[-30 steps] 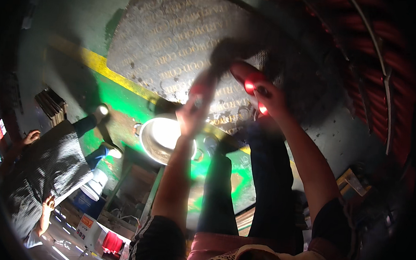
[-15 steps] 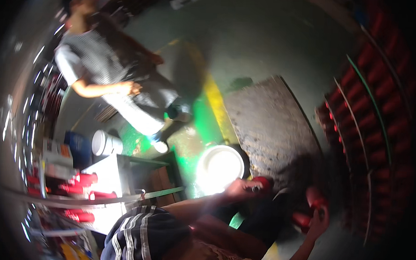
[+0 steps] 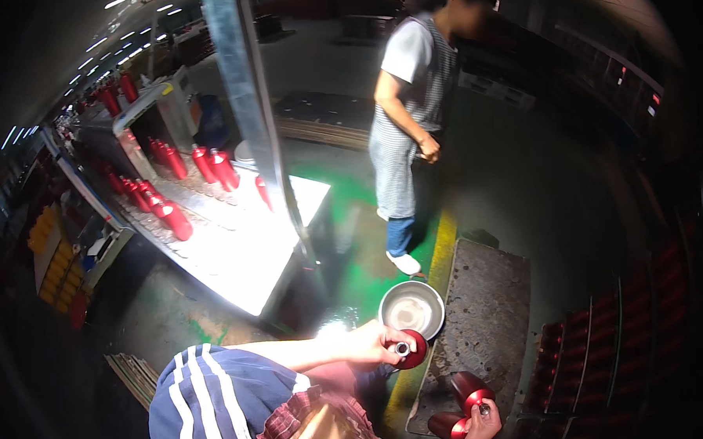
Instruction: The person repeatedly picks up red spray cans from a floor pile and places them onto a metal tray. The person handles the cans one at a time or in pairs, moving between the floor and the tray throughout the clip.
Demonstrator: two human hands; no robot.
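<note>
My left hand [image 3: 371, 344] grips a shiny red metal bottle [image 3: 416, 357] by its silver neck, the neck end facing up toward me. This bottle hangs at the near edge of a round pale basin [image 3: 384, 301] on the floor. Lower right, my right hand [image 3: 484, 426] is closed around the necks of two more red bottles, an upper bottle [image 3: 463, 384] and a lower bottle [image 3: 441, 427]. Their bodies point away from my fingers, over the near part of a dark speckled board [image 3: 485, 304].
A bright white table [image 3: 262, 282] on the left bears several red bottles [image 3: 175, 220] beside a metal post [image 3: 251, 82]. Another person [image 3: 411, 104] in a striped apron stands beyond the basin. Racks of red items [image 3: 604, 364] line the right; stacked sheets [image 3: 133, 379] lie lower left.
My view has turned left, bringing the table and post further in. The other person now appears further right in the picture, more upright. Both hands still hold their bottles.
</note>
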